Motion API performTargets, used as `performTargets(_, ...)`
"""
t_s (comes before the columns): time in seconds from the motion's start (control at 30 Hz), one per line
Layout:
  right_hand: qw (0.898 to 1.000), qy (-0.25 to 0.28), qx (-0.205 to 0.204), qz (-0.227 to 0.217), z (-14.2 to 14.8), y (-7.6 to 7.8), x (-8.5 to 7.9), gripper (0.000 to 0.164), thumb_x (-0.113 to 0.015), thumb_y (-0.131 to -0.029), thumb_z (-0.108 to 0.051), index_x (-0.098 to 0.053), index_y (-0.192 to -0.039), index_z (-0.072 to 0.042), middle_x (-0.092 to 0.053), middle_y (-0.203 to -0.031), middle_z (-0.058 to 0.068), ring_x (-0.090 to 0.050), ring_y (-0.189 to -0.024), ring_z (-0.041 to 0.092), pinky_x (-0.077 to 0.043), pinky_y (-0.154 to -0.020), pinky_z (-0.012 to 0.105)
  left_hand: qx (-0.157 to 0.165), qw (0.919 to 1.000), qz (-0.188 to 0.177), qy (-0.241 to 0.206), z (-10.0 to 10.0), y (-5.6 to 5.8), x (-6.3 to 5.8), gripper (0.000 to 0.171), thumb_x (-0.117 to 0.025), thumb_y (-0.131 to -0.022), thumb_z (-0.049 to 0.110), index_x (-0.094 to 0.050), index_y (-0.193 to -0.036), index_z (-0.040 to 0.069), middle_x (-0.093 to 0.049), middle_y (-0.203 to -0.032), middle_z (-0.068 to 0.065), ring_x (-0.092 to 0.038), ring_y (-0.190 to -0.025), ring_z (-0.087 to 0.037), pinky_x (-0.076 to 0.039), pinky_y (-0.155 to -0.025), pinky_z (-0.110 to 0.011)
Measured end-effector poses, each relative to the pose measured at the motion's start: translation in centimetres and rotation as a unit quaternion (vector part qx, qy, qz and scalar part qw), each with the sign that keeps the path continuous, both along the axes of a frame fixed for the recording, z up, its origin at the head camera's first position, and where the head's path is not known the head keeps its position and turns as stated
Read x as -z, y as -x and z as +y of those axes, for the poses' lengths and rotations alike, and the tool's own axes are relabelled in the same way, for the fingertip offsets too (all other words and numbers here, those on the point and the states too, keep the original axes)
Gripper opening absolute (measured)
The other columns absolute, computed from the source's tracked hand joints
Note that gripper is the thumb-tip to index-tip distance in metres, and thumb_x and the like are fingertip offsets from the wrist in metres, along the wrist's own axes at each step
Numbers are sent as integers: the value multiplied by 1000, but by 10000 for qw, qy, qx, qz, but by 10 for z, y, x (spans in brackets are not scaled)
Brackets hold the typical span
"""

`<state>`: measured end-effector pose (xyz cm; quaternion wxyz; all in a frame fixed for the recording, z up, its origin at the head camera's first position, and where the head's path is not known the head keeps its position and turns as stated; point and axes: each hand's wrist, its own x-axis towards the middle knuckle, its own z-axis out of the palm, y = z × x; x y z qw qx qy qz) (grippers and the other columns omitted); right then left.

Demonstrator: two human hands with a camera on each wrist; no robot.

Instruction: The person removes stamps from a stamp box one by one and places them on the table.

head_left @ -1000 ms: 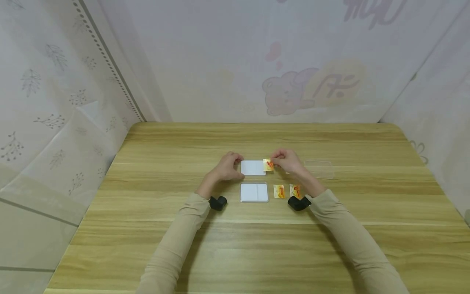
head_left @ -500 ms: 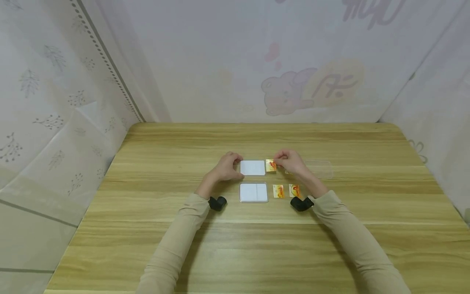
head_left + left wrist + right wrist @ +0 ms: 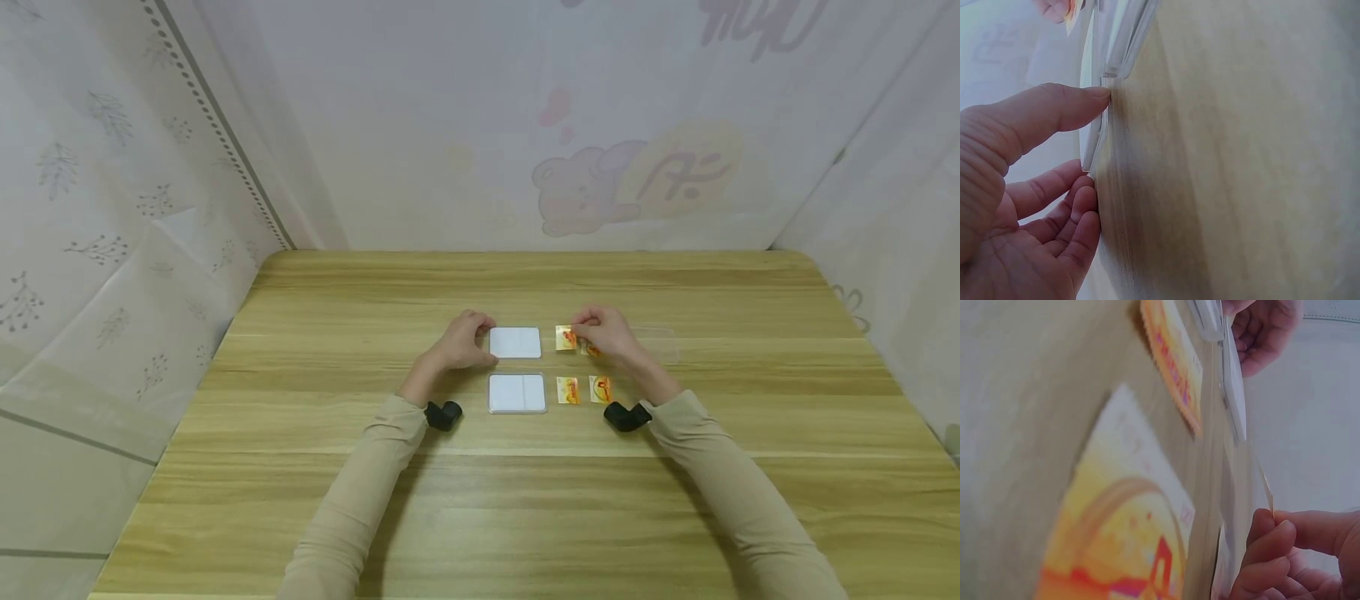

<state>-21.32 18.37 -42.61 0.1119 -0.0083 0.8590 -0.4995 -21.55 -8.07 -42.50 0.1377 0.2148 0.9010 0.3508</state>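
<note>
My left hand (image 3: 463,342) grips the left end of the farther white flat case (image 3: 516,342), thumb at its near edge and fingers at its far corner. A yellow-orange postage stamp (image 3: 565,338) is pinched between thumb and fingertips of my right hand (image 3: 609,333), just right of that case. In the right wrist view this stamp shows nearly edge-on. Another stamp (image 3: 590,347) lies partly hidden below the right hand. Nearer me is a second white case (image 3: 517,393) with a clear rim. Two perforated stamps (image 3: 567,390) (image 3: 1175,365), (image 3: 600,389) (image 3: 1125,512) lie to its right.
A clear plastic sheet or lid (image 3: 660,346) lies right of the right hand, partly behind the forearm. All of it rests on a wood-grain table (image 3: 480,508). A patterned curtain (image 3: 420,125) hangs behind the far edge.
My right hand has moved right with the pinched stamp, from over the farther case's right end to a gap beside it. The left hand stays at the case.
</note>
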Motion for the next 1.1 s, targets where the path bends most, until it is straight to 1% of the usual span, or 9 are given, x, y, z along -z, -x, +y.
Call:
performTargets(0.2, 9998, -104, 111, -101, 2, 1, 1, 11, -57, -92, -6, -58, -96, 4, -54, -72, 5, -47, -64, 15, -39, -54, 22, 9, 10000, 21, -17, 0, 1, 1, 56, -77, -71, 9, -53, -119, -7, -50, -111, -17, -46, -105, -30, -39, -95, -38)
performTargets(0.37, 9996, -258, 110, -50, 2, 1, 2, 12, -58, -91, -6, -58, -97, 4, -56, -78, 7, -48, -66, 15, -40, -53, 21, 13, 10000, -6, -11, -1, 1, 1, 56, -77, -71, 10, -53, -119, -7, -50, -111, -17, -46, -106, -30, -39, -95, -38)
performTargets(0.5, 9988, -465, 94, 87, 1, 1, 3, 12, -59, -89, -6, -59, -96, 3, -57, -82, 9, -48, -68, 15, -40, -54, 21, 15, 10000, -41, 4, 0, 1, 1, 56, -77, -72, 10, -53, -120, -7, -49, -112, -18, -46, -107, -30, -39, -96, -38)
performTargets(0.63, 9973, -689, 45, 254, 0, 3, 5, 10, -59, -88, -6, -60, -93, 3, -57, -82, 10, -49, -69, 16, -41, -56, 22, 6, 10000, -61, 24, 0, 1, 1, 56, -77, -73, 10, -53, -120, -7, -49, -113, -18, -46, -107, -30, -38, -96, -38)
performTargets(0.8, 9947, -925, -27, 451, -2, 4, 6, 8, -59, -87, -3, -60, -90, 4, -57, -77, 10, -49, -65, 16, -41, -53, 23, 0, 10000, -55, 22, 0, 1, -1, 56, -77, -72, 10, -53, -120, -6, -50, -114, -17, -46, -108, -30, -38, -97, -38)
performTargets(0.9, 9922, -1042, -134, 669, -3, 4, 6, 7, -59, -86, -1, -61, -87, 6, -58, -75, 11, -49, -63, 16, -40, -52, 23, 5, 10000, -19, 42, 0, 1, -1, 56, -77, -72, 10, -53, -120, -6, -50, -112, -17, -46, -107, -29, -39, -96, -38)
performTargets(1.03, 9862, -1286, -336, 991, -7, 5, 3, 4, -60, -82, 1, -60, -82, 5, -57, -70, 11, -47, -58, 14, -39, -50, 22, -18, 10000, -48, 62, 0, 0, -2, 56, -77, -72, 10, -53, -120, -6, -50, -112, -17, -46, -106, -29, -39, -95, -37)
performTargets(1.1, 9841, -1407, -399, 1004, -9, 5, 1, 3, -60, -81, 2, -60, -79, 4, -57, -69, 10, -46, -54, 13, -39, -48, 22, -32, 9999, -84, 58, 0, -1, -2, 56, -77, -72, 10, -53, -120, -6, -49, -113, -17, -46, -107, -30, -39, -96, -37)
